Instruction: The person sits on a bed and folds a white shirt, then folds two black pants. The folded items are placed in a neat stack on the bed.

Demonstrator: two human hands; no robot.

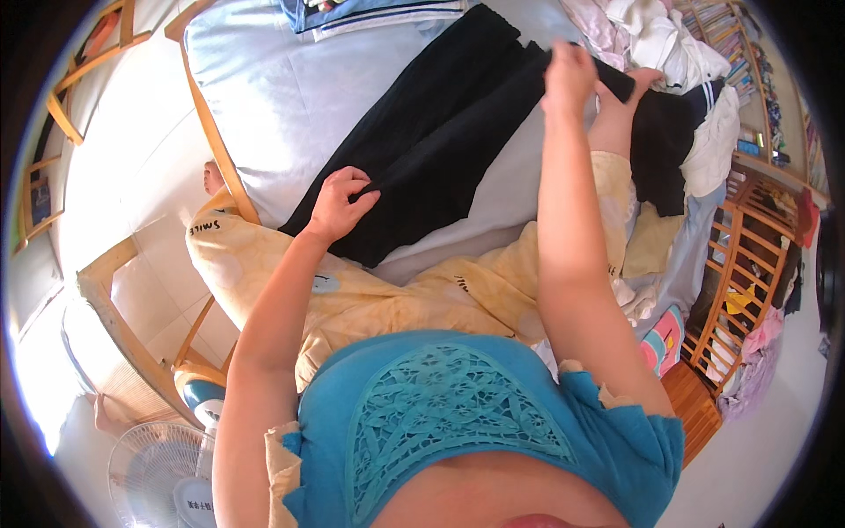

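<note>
A black garment [436,132], apparently a pair of trousers, lies spread at a slant over the light blue bed sheet [264,86]. My left hand [343,201] has its thumb and fingers pinched on the cloth near its lower left end. Farther up on the right, my right hand [569,79], slightly blurred, grips the garment's edge. A narrow black part of it sticks out beyond that hand, across my right ankle [614,119]. My legs, in yellow printed trousers [409,303], are spread on either side of the garment.
Folded clothes [376,20] lie at the bed's far side. White and pink clothes [660,39] are heaped at the far right, with a black garment [663,145] and khaki cloth [653,241] nearer. A wooden bed edge [214,138] and an electric fan [158,475] are at the left.
</note>
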